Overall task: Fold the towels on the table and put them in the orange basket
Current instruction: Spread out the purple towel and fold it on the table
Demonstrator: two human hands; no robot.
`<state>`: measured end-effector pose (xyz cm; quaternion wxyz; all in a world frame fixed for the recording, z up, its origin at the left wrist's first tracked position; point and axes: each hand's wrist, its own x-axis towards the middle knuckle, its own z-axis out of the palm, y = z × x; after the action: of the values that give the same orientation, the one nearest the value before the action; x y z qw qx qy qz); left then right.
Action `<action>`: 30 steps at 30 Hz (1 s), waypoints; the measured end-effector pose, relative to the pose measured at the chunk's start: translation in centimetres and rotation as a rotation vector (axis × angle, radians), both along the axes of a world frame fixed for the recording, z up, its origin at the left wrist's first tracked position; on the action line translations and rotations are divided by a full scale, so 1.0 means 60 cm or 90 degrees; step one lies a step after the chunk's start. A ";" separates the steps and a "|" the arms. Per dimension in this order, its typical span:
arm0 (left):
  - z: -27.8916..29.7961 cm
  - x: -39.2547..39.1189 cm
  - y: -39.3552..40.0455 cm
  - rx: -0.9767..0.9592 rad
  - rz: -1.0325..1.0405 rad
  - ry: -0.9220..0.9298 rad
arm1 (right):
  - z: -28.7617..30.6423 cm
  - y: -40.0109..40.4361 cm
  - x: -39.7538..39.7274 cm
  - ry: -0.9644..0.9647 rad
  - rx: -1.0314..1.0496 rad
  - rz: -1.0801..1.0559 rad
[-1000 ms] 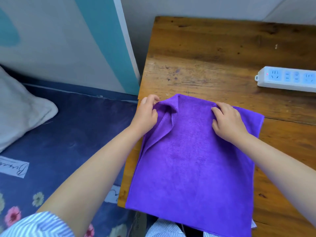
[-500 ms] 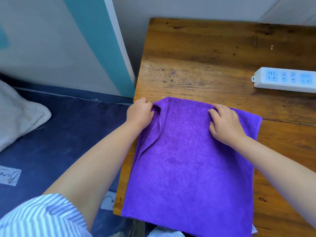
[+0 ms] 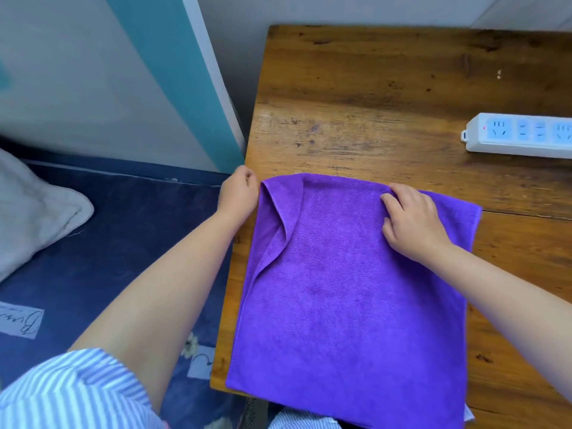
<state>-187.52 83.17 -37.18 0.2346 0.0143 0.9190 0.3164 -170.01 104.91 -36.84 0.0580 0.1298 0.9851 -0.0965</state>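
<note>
Table: worn wooden top filling the right half of the view, its left edge beside a dark blue bed cover.
Purple towel: folded double and lying flat on the near left part of the table, its near edge hanging over the table edge; the top layer is turned back at the far left corner, showing the layer beneath.
Left hand: at the towel's far left corner, fingers curled; whether it has hold of the cloth cannot be told.
Right hand: resting on the towel's far edge toward the right, fingers bent, fingertips pressing the fold.
Power strip: white, on the table's right side, well apart from the towel.
Sleeve: blue-and-white stripes, lower left.
</note>
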 end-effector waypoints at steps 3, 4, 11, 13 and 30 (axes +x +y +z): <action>-0.003 -0.010 0.007 0.009 0.121 -0.034 | 0.001 -0.002 -0.001 0.001 0.004 -0.003; -0.003 -0.007 0.009 0.001 0.108 -0.038 | 0.000 -0.003 0.000 -0.002 0.003 -0.005; 0.002 0.036 0.041 -0.008 0.061 -0.045 | -0.001 -0.006 0.000 -0.007 -0.008 -0.013; 0.007 0.027 0.047 0.025 0.114 -0.040 | 0.001 -0.005 0.000 -0.006 -0.005 0.000; 0.009 0.039 0.057 -0.124 -0.275 0.285 | 0.035 0.124 0.081 0.026 -0.048 -0.379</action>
<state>-185.19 86.60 -36.61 0.0892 0.2559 0.9494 0.1588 -165.12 112.38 -34.72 0.0122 0.4090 0.9003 -0.1487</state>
